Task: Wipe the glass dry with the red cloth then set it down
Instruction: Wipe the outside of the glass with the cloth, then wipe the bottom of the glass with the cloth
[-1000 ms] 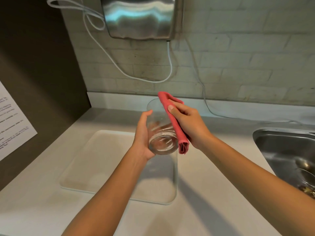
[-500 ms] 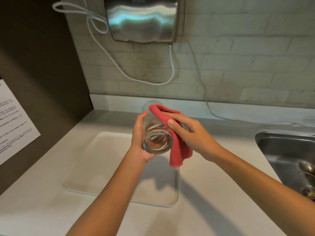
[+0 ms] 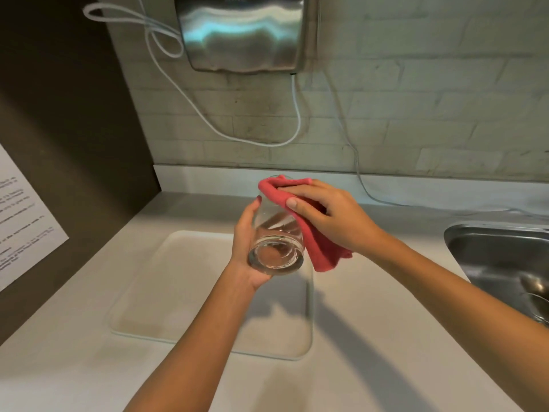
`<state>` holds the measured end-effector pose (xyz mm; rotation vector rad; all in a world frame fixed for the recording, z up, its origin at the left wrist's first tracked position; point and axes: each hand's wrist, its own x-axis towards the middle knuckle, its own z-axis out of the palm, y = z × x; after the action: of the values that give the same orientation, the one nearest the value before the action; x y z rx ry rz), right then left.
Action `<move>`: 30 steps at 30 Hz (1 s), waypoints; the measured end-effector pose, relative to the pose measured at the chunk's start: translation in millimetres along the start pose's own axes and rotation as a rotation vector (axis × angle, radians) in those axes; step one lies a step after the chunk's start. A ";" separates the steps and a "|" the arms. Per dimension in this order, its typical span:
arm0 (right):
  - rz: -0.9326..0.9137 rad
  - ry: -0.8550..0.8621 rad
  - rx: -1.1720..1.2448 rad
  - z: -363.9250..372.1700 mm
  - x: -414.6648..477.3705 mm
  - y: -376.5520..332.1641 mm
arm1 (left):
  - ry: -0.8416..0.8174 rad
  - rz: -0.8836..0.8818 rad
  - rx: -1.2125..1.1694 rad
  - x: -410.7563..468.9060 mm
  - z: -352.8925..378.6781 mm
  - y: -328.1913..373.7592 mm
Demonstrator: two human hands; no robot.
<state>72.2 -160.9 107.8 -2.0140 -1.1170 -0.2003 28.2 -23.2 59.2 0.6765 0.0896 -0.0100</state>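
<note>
A clear drinking glass [image 3: 274, 248] is held in the air above the counter, tipped so its thick base faces me and its mouth points toward the wall. My left hand [image 3: 248, 245] wraps its left side near the base. The red cloth [image 3: 319, 251] lies draped over the glass's right side and far rim, hanging down below the base. My right hand [image 3: 332, 218] presses the cloth flat against the glass, fingers spread over its upper part.
A pale rectangular tray [image 3: 166, 292] lies on the white counter [image 3: 371, 337] under the hands. A steel sink [image 3: 505, 257] is at the right edge. A metal hand dryer [image 3: 246, 31] with white cables hangs on the brick wall; a printed sheet [image 3: 20, 218] hangs at left.
My right hand has slid the cloth from the glass's side up over its far rim and now lies flatter on it. The glass has stayed in my left hand, base toward me.
</note>
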 end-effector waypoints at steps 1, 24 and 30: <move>-0.002 -0.019 -0.023 -0.7 0.8 0.0 | -0.001 0.012 0.018 -0.1 1.2 0.3; 0.103 -0.029 -0.080 9.2 -11.1 5.9 | -0.022 0.025 0.102 5.0 4.4 1.7; 0.178 -0.027 0.040 5.7 -8.4 9.4 | 0.086 -0.048 0.021 11.3 -1.0 0.0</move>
<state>73.1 -164.8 94.5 -2.0724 -0.9440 -0.0588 39.4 -22.3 57.5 0.6959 0.1887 -0.0278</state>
